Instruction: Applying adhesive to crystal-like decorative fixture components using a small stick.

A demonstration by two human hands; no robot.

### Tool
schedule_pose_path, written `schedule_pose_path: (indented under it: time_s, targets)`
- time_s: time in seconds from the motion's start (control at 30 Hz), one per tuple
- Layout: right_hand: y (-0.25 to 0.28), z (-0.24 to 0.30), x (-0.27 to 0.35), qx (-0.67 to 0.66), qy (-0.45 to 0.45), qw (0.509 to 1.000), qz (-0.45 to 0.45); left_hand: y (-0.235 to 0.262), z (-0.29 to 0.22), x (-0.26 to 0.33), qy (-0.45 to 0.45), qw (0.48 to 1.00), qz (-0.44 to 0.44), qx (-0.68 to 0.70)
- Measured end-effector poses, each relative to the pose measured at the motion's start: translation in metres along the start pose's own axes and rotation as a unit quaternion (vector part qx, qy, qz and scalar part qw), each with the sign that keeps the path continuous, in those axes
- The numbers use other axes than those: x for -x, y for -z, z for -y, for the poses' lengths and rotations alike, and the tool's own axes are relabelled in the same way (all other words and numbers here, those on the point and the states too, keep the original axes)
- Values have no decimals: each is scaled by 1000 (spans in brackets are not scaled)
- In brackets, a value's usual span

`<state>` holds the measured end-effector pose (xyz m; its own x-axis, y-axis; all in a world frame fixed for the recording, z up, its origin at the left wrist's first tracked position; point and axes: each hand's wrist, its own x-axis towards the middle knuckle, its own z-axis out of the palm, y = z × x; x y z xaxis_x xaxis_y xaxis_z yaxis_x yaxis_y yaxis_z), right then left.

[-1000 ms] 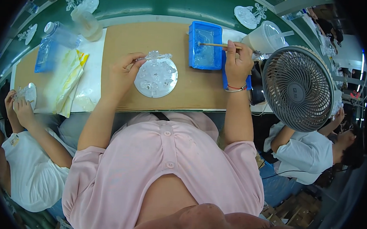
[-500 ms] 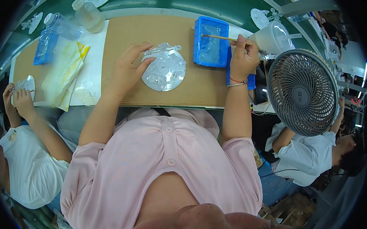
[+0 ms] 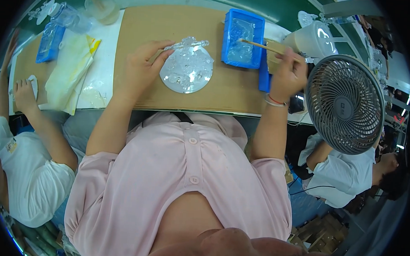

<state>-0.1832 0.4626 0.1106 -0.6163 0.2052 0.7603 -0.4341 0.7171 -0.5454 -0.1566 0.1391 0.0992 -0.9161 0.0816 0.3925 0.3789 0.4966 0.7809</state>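
A transparent plastic piece with a round, disc-like base (image 3: 186, 74) and knobbly raised parts lies on the brown cardboard in front of me. My left hand (image 3: 143, 66) pinches its far left edge between thumb and fingers, by a small rod-like part. Off to the right, my right hand (image 3: 288, 76) is closed around a thin wooden stick (image 3: 263, 47). The stick's tip points left, over or in the shallow blue tray (image 3: 225, 51), which holds something transparent and shiny. Whether the tip touches it, I cannot tell.
A grey fan (image 3: 345, 109) stands close to my right hand, before a translucent tub (image 3: 309, 41). On the left are a yellowish-white cloth (image 3: 70, 72), a bottle (image 3: 100, 6) and another blue tray (image 3: 50, 43). Co-workers sit on both sides.
My right hand has moved right and nearer to me, drawing the stick's tip rightward across the tray. My left hand keeps its hold. The left co-worker has raised an arm. My view has shifted slightly.
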Motion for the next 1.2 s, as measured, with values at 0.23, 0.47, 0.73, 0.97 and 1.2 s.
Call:
schedule_pose_path:
  time_s: [0.23, 0.47, 0.73, 0.97, 1.2]
  targets:
    - [46, 68, 35, -251, -50, 965, -54, 6, -2, -2, 1, 999, 30, -30]
    - [17, 87, 65, -132, 51, 981, 130, 1, -1, -3, -50, 998, -12, -28]
    - [-11, 92, 62, -80, 118, 970, 198, 2, -1, 0, -58, 997, 8, -48]
    - [-6, 104, 53, -73, 132, 960, 234, 1, 2, -2, -86, 994, 1, -69]
    - [-1, 117, 51, -68, 176, 930, 315, 0, 4, -2, -116, 989, -37, -87]
